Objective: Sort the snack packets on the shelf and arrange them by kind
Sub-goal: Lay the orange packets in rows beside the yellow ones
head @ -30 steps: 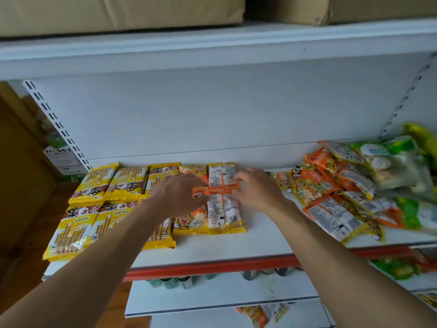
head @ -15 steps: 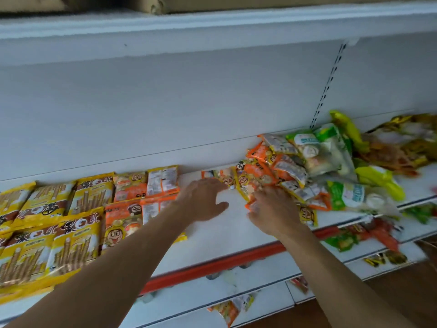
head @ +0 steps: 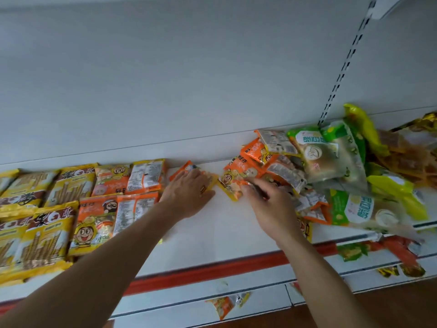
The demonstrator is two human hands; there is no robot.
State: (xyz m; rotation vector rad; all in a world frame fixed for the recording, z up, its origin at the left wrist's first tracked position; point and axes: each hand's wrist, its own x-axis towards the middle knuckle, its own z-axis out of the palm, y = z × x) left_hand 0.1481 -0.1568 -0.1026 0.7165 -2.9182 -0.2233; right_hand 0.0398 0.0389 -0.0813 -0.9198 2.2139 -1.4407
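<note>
The left hand [head: 188, 196] lies flat, fingers straight and slightly spread. It presses down on a flat orange-and-yellow plastic snack packet [head: 183, 168], which lies alone just right of the sorted rows. The right hand [head: 272, 207] has its fingers bent, thumb and forefinger pinching the near edge of a second orange packet printed with a cartoon face [head: 230, 185] at the left foot of the heap. Motion blur softens this grip.

Both packets rest on a white painted metal shelf [head: 212, 235] with a red strip [head: 212, 271] along its front edge. Behind it rises a plain white back panel [head: 165, 91], with a slotted white upright [head: 343, 74] at the right.

To the left lie two rows of orange cartoon packets [head: 111, 200], some face up and some label side up. The left forearm crosses their right corner. Further left are yellow packets of biscuit sticks [head: 47, 230], also in rows.

To the right, a tumbled heap of orange packets [head: 264, 157] overlaps and crowds against the right hand. Green-and-clear bags [head: 324, 152] and yellow-green wrappers [head: 364, 131] are mixed in, with golden-brown packets [head: 411, 152] at the far right.

Below, a lower white shelf [head: 165, 301] carries a few stray packets [head: 222, 306]. Beyond it is a brown wooden floor [head: 390, 311].
</note>
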